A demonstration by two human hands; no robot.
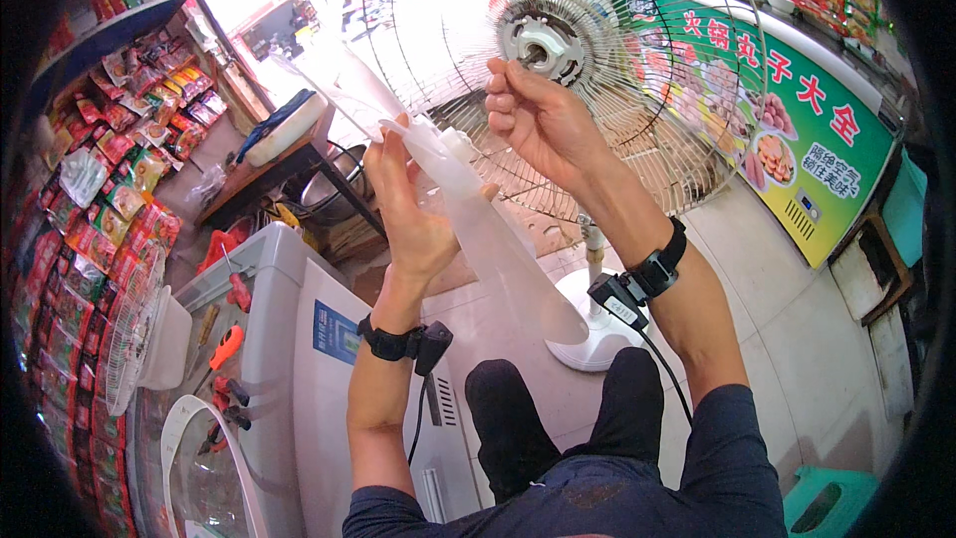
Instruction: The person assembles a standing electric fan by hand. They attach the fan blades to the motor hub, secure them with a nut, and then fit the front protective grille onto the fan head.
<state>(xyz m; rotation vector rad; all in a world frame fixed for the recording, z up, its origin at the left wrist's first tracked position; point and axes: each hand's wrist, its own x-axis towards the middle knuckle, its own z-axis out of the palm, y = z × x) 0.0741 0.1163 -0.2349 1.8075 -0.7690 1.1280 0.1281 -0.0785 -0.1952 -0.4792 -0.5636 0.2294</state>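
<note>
My left hand (pixel 410 201) grips a translucent white fan blade set (pixel 478 229) by its hub, one blade hanging down toward my lap and another pointing up left. My right hand (pixel 538 118) has its fingers curled at the motor shaft (pixel 543 45) in the middle of a standing fan's wire rear guard (pixel 687 120). The fan's white round base (pixel 588 324) stands on the floor in front of my knees. Black bands with cables are on both wrists.
A white chest freezer (pixel 284 339) at my left carries pliers and an orange-handled tool (pixel 225 349), a smaller fan (pixel 139 334) and a loose guard ring. Snack racks (pixel 110 169) fill the left wall. A green sign (pixel 797 130) is at right, a green stool (pixel 832 503) lower right.
</note>
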